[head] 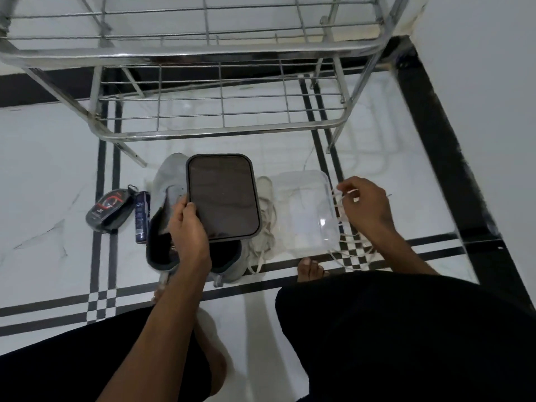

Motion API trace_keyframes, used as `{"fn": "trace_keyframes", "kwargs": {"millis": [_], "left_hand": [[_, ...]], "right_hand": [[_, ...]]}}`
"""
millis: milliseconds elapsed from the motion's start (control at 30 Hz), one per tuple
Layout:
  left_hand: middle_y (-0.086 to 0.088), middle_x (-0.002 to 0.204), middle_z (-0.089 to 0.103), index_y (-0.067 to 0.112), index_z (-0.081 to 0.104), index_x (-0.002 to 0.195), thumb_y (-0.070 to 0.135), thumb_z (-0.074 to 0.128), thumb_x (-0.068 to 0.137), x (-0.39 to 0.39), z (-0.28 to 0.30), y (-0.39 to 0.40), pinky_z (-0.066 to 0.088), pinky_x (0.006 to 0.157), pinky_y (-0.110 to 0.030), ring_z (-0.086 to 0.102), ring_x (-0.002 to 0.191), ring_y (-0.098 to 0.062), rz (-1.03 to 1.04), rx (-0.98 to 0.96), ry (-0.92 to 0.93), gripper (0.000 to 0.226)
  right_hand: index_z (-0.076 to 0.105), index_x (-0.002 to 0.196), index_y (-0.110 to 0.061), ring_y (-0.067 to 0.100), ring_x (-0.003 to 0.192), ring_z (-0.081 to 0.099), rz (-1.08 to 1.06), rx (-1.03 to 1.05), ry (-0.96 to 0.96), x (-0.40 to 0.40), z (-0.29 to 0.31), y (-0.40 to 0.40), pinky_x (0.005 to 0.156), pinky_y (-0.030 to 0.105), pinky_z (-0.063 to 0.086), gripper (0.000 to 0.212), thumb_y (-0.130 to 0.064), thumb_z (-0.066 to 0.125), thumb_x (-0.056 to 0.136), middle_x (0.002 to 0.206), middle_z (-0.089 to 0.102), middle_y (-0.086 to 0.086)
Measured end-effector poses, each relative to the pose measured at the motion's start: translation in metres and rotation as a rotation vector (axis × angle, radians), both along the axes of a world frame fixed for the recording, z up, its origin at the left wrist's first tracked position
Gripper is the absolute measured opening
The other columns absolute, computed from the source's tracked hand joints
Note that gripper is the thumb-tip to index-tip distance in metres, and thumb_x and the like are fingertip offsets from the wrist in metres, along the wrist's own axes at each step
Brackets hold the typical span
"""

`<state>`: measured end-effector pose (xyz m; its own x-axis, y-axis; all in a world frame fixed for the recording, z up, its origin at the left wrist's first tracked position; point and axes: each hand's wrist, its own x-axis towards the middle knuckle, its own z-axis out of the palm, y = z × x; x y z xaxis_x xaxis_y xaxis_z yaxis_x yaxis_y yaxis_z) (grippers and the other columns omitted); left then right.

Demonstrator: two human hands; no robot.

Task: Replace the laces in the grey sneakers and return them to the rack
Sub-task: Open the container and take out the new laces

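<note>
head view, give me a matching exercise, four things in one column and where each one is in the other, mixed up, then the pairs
Things:
1. dark lid
2. clear container
3. white laces
4. blue spray can

Places:
A. lying on the floor, left of the grey sneakers
B. pinched in the right hand, trailing to the floor
C. held in the left hand, above the sneakers
D. open on the floor, between the sneakers and the right hand

Pairs: 1-C, 2-D, 3-B, 4-A
</note>
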<state>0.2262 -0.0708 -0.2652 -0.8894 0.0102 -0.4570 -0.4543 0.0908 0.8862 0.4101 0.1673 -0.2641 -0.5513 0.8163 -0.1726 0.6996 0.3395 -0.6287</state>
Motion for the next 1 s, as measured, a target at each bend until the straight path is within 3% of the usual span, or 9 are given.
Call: {"fn": "trace_keyframes", "kwargs": {"millis": [100, 167, 233, 300, 400, 567, 667, 767, 1000], "left_hand": [[0.009, 0.106, 0.064, 0.017, 0.063, 0.125, 0.011, 0.04, 0.102, 0.009, -0.003, 0.014, 0.047, 0.064, -0.004, 0.058, 0.086, 0.001, -0.099, 0.031, 0.004, 0.032], [0.006, 0.11, 0.067, 0.017, 0.065, 0.122, 0.013, 0.043, 0.1, 0.012, -0.009, 0.021, 0.053, 0.081, -0.014, 0.063, 0.096, -0.004, -0.185, 0.037, -0.004, 0.032], [0.0, 0.124, 0.068, 0.017, 0.065, 0.128, 0.016, 0.045, 0.097, 0.013, -0.019, 0.026, 0.053, 0.099, -0.036, 0.064, 0.113, -0.016, -0.247, 0.039, -0.037, 0.037], [-0.002, 0.129, 0.066, 0.018, 0.063, 0.131, 0.017, 0.045, 0.098, 0.014, -0.027, 0.029, 0.05, 0.102, -0.044, 0.062, 0.118, -0.021, -0.264, 0.066, -0.083, 0.038], [-0.004, 0.139, 0.059, 0.015, 0.056, 0.138, 0.017, 0.048, 0.099, 0.014, -0.033, 0.03, 0.045, 0.107, -0.048, 0.058, 0.125, -0.022, -0.223, 0.094, -0.131, 0.041], [-0.003, 0.133, 0.064, 0.015, 0.057, 0.137, 0.011, 0.042, 0.103, 0.011, -0.034, 0.031, 0.046, 0.107, -0.046, 0.06, 0.123, -0.022, -0.26, 0.131, -0.146, 0.038], [-0.002, 0.13, 0.066, 0.019, 0.058, 0.137, 0.015, 0.043, 0.103, 0.007, -0.036, 0.027, 0.046, 0.106, -0.051, 0.061, 0.121, -0.022, -0.275, 0.131, -0.166, 0.038], [-0.001, 0.13, 0.066, 0.022, 0.058, 0.137, 0.016, 0.043, 0.102, 0.003, -0.03, 0.021, 0.047, 0.104, -0.052, 0.062, 0.12, -0.022, -0.287, 0.124, -0.186, 0.038], [0.0, 0.125, 0.068, 0.023, 0.062, 0.134, 0.014, 0.044, 0.1, 0.005, -0.012, 0.01, 0.051, 0.1, -0.05, 0.065, 0.115, -0.021, -0.303, 0.102, -0.165, 0.039]], "right_hand": [[0.054, 0.138, -0.021, 0.028, 0.133, 0.046, 0.174, -0.034, -0.236, 0.031, -0.027, 0.03, 0.106, 0.033, 0.039, 0.057, -0.013, 0.072, 0.084, 0.143, 0.05, 0.009], [0.021, 0.157, -0.026, 0.032, 0.151, 0.01, 0.356, -0.112, -0.429, 0.041, -0.047, 0.044, 0.119, 0.046, 0.02, 0.099, -0.034, 0.081, 0.079, 0.164, 0.013, 0.011], [-0.008, 0.157, -0.039, 0.03, 0.15, -0.021, 0.494, -0.121, -0.574, 0.043, -0.064, 0.052, 0.119, 0.058, 0.003, 0.125, -0.053, 0.082, 0.072, 0.164, -0.023, 0.005], [-0.018, 0.153, -0.043, 0.029, 0.147, -0.029, 0.582, -0.057, -0.624, 0.039, -0.077, 0.057, 0.116, 0.063, -0.004, 0.132, -0.06, 0.081, 0.068, 0.159, -0.034, 0.005], [-0.007, 0.156, -0.04, 0.032, 0.151, -0.017, 0.642, 0.048, -0.604, 0.031, -0.095, 0.054, 0.117, 0.062, 0.005, 0.125, -0.06, 0.08, 0.069, 0.163, -0.022, 0.01], [0.039, 0.148, -0.029, 0.032, 0.138, 0.032, 0.541, 0.101, -0.492, 0.032, -0.103, 0.039, 0.104, 0.049, 0.043, 0.08, -0.033, 0.08, 0.079, 0.152, 0.033, 0.012], [0.046, 0.146, -0.021, 0.022, 0.113, 0.051, 0.523, 0.094, -0.447, 0.035, -0.097, 0.027, 0.089, 0.029, 0.046, 0.057, -0.013, 0.064, 0.092, 0.131, 0.049, 0.009], [0.057, 0.136, -0.016, 0.027, 0.105, 0.062, 0.469, 0.097, -0.431, 0.042, -0.1, 0.018, 0.092, 0.032, 0.05, 0.04, -0.008, 0.053, 0.097, 0.122, 0.06, 0.011], [0.07, 0.104, -0.016, 0.009, 0.07, 0.062, -0.009, 0.01, -0.114, 0.044, -0.03, 0.017, 0.055, 0.016, 0.049, 0.012, -0.018, 0.068, 0.093, 0.091, 0.068, 0.0]]}}
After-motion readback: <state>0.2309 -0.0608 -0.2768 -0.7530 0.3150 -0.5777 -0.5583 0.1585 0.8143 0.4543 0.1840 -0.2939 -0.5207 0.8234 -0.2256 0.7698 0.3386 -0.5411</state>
